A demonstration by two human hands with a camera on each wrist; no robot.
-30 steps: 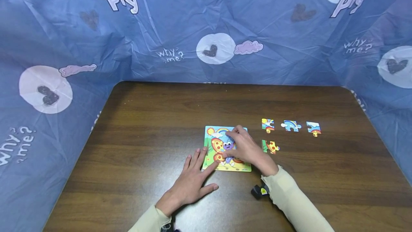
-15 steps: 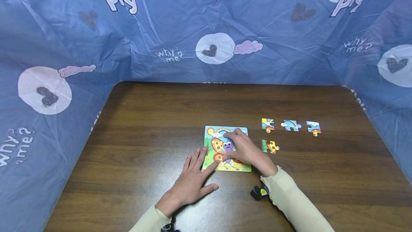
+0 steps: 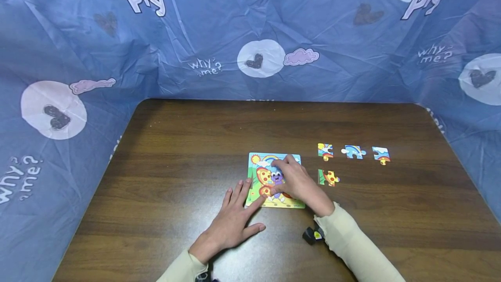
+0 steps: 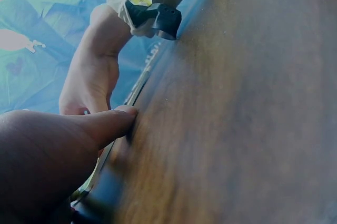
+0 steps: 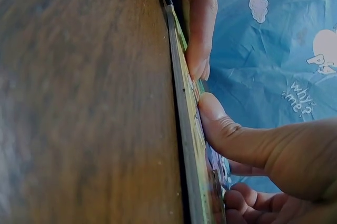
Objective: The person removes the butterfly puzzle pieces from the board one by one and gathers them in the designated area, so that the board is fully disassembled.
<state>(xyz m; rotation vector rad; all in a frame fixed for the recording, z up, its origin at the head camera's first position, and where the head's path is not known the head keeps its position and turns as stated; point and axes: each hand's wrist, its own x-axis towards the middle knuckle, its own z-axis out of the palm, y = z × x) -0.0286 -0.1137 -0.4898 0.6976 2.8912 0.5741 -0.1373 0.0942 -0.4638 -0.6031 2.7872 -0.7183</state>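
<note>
A square picture puzzle board (image 3: pixel 250 171) with a purple butterfly character, sun and rainbow lies on the table. My right hand (image 3: pixel 299 182) bends over its right side, thumb low and index finger near the rainbow. Between these fingertips they hold a puzzle piece (image 3: pixel 277 177) with the purple face, close over the board; the hand covers part of the picture. In the right wrist view my right thumb (image 5: pixel 226 129) touches the board's face. My left hand (image 3: pixel 232 221) rests flat and spread at the lower left, its fingertips on the board's left edge and lower corner.
To the right lie loose pieces: a sun piece (image 3: pixel 325 151), a rainbow piece (image 3: pixel 354 152), a cloud piece (image 3: pixel 381 154) and a green-and-pizza piece (image 3: pixel 328 177). A black wrist camera (image 3: pixel 312 235) hangs at my right sleeve. Blue printed cloth (image 3: pixel 219 21) surrounds the brown table (image 3: pixel 176 142).
My right index finger has shifted slightly left and down over the board, and the right wrist has drawn a little left. The left hand and loose pieces stay put.
</note>
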